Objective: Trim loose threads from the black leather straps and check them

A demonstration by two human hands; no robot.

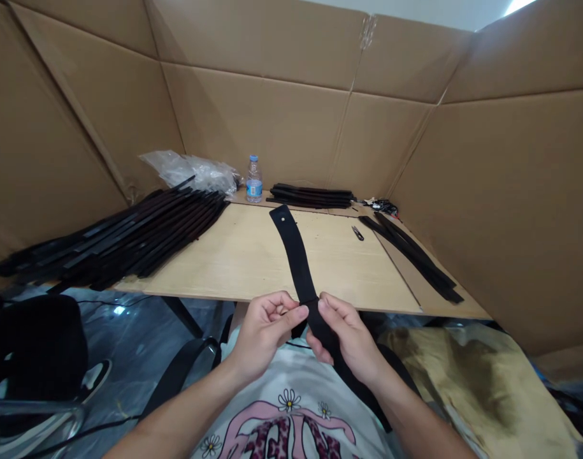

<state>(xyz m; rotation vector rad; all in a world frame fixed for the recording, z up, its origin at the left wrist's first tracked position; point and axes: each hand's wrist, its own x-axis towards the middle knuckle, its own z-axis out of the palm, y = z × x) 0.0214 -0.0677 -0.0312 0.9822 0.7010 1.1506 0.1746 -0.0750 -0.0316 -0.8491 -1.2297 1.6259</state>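
A long black strap (295, 258) with a small hole near its rounded far end runs between my hands, over the table's front edge and down across my lap. Thumb and fingers of my left hand (267, 331) pinch its left edge, close to a seam across the strap. On the other side, my right hand (343, 331) grips the strap with the thumb on top and fingers beneath. The far end points away over the table, and the near end hangs past my right wrist.
Many black straps lie heaped (143, 229) on the left, with a stack of straps (313, 196) at the back and a few straps (415, 258) at right. Thread snips (357, 233), a water bottle (253, 180) and plastic bags (195, 171) rest on the table (234, 261). Cardboard walls (272, 121) surround it.
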